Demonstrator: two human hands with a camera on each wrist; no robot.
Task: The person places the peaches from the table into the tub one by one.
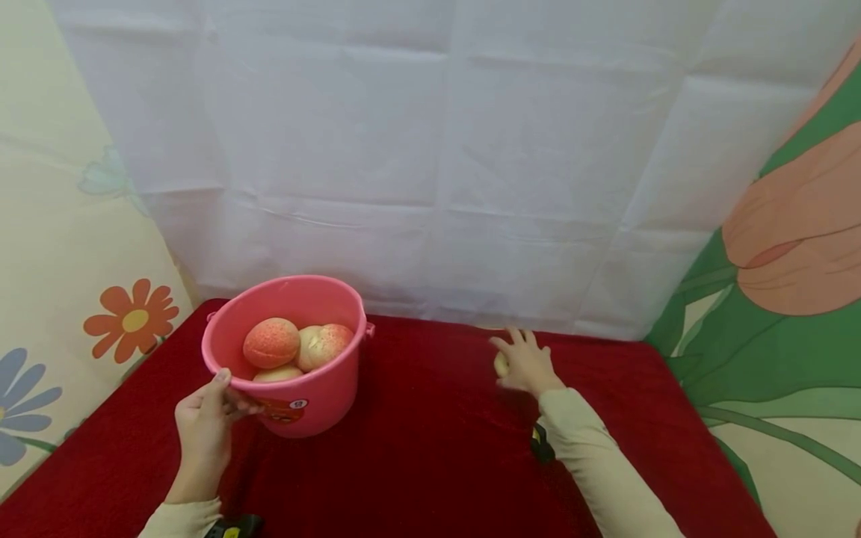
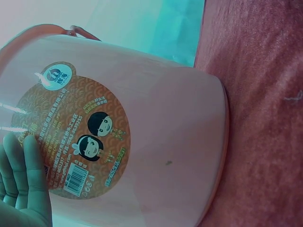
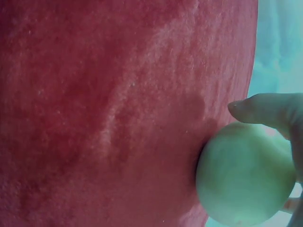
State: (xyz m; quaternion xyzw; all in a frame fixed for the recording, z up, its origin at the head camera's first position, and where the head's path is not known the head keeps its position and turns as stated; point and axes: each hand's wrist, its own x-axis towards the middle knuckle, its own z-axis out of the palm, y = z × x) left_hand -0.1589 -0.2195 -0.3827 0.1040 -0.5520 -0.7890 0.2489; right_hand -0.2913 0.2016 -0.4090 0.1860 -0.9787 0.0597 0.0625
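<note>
A pink bucket stands at the left with several red-and-yellow peaches inside. My left hand holds its near rim, thumb over the edge and fingers against the outside. In the left wrist view, the fingers lie beside the bucket's round printed label. Over a pale yellow peach at the back right, my right hand spreads its fingers. The right wrist view shows that peach low by the cloth, looking greenish, with the thumb stretched along its upper side.
Dark red cloth covers the table. Behind its back edge hangs a creased white sheet. Flower-patterned panels stand at the left and right. The bucket's side lug sticks out toward the right.
</note>
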